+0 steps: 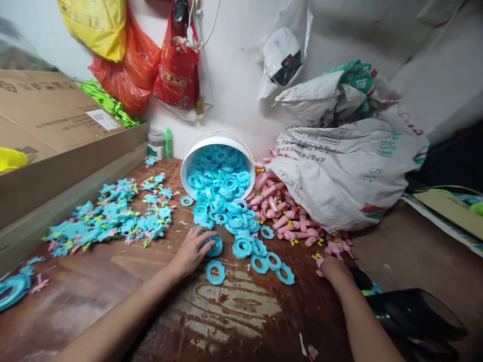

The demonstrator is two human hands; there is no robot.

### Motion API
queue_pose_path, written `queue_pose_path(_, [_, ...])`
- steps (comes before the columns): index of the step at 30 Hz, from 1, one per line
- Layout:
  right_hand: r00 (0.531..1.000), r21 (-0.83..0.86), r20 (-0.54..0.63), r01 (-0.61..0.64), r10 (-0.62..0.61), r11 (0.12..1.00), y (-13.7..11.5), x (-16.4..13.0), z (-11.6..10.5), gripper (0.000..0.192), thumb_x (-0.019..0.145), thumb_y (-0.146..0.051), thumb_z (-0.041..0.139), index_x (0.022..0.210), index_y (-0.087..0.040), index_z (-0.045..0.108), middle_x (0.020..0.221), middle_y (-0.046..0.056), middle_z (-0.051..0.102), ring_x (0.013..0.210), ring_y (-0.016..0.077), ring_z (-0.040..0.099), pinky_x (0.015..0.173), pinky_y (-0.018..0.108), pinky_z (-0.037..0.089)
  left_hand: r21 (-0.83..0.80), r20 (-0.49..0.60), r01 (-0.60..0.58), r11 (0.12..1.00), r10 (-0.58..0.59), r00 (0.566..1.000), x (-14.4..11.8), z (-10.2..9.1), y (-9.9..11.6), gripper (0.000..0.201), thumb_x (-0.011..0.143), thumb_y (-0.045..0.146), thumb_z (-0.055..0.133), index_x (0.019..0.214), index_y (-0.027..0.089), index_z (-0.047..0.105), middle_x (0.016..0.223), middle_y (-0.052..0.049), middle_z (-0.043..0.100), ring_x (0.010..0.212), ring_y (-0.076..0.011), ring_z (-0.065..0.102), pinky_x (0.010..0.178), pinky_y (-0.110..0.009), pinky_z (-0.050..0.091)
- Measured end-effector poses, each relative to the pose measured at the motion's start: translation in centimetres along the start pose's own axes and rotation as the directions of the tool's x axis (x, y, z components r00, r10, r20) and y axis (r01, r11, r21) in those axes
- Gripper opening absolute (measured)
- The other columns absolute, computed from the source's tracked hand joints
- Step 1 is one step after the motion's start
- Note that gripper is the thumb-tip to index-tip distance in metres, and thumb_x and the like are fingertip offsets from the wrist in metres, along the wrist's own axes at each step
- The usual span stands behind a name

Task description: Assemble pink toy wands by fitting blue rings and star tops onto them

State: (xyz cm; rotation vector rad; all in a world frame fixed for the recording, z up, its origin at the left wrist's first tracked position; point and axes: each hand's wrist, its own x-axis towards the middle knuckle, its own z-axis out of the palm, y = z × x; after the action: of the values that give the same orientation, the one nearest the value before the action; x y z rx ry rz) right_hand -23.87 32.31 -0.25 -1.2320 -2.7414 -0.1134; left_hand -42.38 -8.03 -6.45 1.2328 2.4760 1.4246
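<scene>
Blue plastic rings (pixel 226 201) spilled out of a white bucket (pixel 188 161) that lay tipped on its side against the wall, and they ran in a loose trail toward you across the worn wooden table (pixel 241 311). Your left hand (pixel 192 249) lay palm down at the near end of that trail, fingers spread, with the fingertips resting on one blue ring (pixel 215 246); another ring (pixel 215 272) lay flat just beside your hand, untouched. Your right hand (pixel 334 266) sat at the table's right edge with its fingers curled down among the pink plastic pieces (pixel 287 216), and whether it gripped one you could not tell from this view. Those pink pieces were heaped between the rings and a large white woven sack (pixel 347 171). Well off to your left lay a scatter of blue star-shaped parts (pixel 113 216), beside a long cardboard box (pixel 56 130).
</scene>
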Motion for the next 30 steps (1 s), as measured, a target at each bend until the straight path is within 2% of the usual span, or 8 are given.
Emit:
queue_pose_path(5, [0.983, 0.048, 0.176, -0.065, 0.056, 0.997, -0.5, -3.5, 0.5, 0.024, 0.088, -0.04, 0.073, 0.097, -0.018, 0.072, 0.091, 0.005, 0.072, 0.082, 0.0212, 0.069, 0.079, 0.041, 0.057, -0.111, -0.01, 0.012, 0.994, -0.013, 1.0, -1.8, -0.8, 0.2, 0.04, 0.094, 0.023, 0.053, 0.132, 0.028, 0.064, 0.132, -0.009, 0.063, 0.127, -0.026, 0.053, 0.112, -0.047, 0.041])
queue_pose_path(8, [0.996, 0.135, 0.077, -0.05, 0.04, 0.99, -0.4, -5.9, -0.2, 0.025, 0.081, -0.042, 0.069, 0.089, -0.019, 0.074, 0.096, 0.017, 0.072, 0.096, 0.0369, 0.068, 0.083, 0.052, 0.053, -0.382, -0.093, 0.084, 0.92, -0.128, 0.987, -3.0, -2.2, 1.3, 0.048, 0.093, 0.03, 0.06, 0.141, 0.028, 0.055, 0.147, -0.008, 0.056, 0.139, -0.0247, 0.047, 0.118, -0.042, 0.035])
queue_pose_path(13, [0.997, 0.443, -0.078, 0.052, -0.019, 0.895, -5.3, -12.4, -2.1, 0.056, 0.098, -0.055, 0.028, 0.128, -0.017, 0.055, 0.094, 0.013, 0.076, 0.088, 0.028, 0.073, 0.073, 0.036, 0.058, -0.939, 0.021, 0.215, 0.269, -0.578, 0.816, -4.8, -4.3, 4.8, 0.061, 0.085, 0.036, 0.075, 0.14, 0.027, 0.052, 0.131, -0.01, 0.069, 0.124, -0.0269, 0.062, 0.105, -0.04, 0.048])
queue_pose_path(18, [0.863, 0.746, -0.095, 0.391, -0.496, 0.539, -16.1, -23.0, -2.6, 0.039, 0.101, -0.052, 0.045, 0.128, -0.03, 0.062, 0.104, 0.006, 0.079, 0.086, 0.0236, 0.077, 0.07, 0.028, 0.058, -0.96, 0.253, 0.124, -0.251, -0.587, 0.769, -6.4, -2.9, 8.1, 0.047, 0.085, 0.027, 0.071, 0.129, 0.019, 0.058, 0.116, -0.012, 0.073, 0.107, -0.0252, 0.069, 0.098, -0.039, 0.051])
queue_pose_path(21, [0.883, 0.799, -0.063, 0.324, -0.466, 0.507, -20.2, -26.7, -2.3, 0.045, 0.098, -0.059, 0.047, 0.126, -0.03, 0.066, 0.114, 0.01, 0.078, 0.096, 0.029, 0.076, 0.074, 0.031, 0.058, -0.967, 0.242, 0.158, -0.198, -0.537, 0.808, -7.8, -2.0, 8.9, 0.052, 0.084, 0.025, 0.075, 0.132, 0.019, 0.058, 0.107, -0.008, 0.073, 0.091, -0.0191, 0.069, 0.087, -0.031, 0.052])
queue_pose_path(24, [0.88, 0.955, 0.216, -0.1, -0.424, 0.279, -21.9, -27.6, -2.2, 0.056, 0.091, -0.07, 0.054, 0.124, -0.027, 0.063, 0.093, 0.009, 0.078, 0.071, 0.0217, 0.073, 0.057, 0.026, 0.053, -0.97, 0.244, 0.22, -0.106, -0.428, 0.87, -9.2, -2.2, 8.9, 0.067, 0.079, 0.026, 0.082, 0.14, 0.023, 0.053, 0.1, -0.004, 0.072, 0.07, -0.012, 0.062, 0.071, -0.025, 0.048])
queue_pose_path(28, [0.39, 0.605, 0.573, -0.794, -0.721, 0.052, -23.1, -26.8, -2.3, 0.064, 0.078, -0.083, 0.059, 0.076, -0.019, 0.061, 0.039, -0.01, 0.041, 0.027, 0.0022, 0.024, 0.03, 0.014, 0.019, -0.945, 0.262, 0.311, 0.101, -0.336, 0.905, -8.9, -3.8, 7.0, 0.07, 0.08, 0.036, 0.079, 0.143, 0.025, 0.049, 0.12, -0.01, 0.066, 0.096, -0.02, 0.064, 0.085, -0.031, 0.049])
queue_pose_path(30, [0.322, 0.505, 0.584, -0.863, -0.745, 0.023, -23.9, -26.2, -2.3, 0.065, 0.071, -0.083, 0.066, 0.066, -0.019, 0.055, 0.039, -0.01, 0.04, 0.027, 0.0, 0.018, 0.027, 0.014, 0.015, -0.818, 0.097, 0.346, 0.459, -0.483, 0.87, -7.5, -5.1, 4.6, 0.059, 0.089, 0.042, 0.068, 0.142, 0.026, 0.049, 0.127, -0.011, 0.061, 0.105, -0.0234, 0.062, 0.09, -0.035, 0.049])
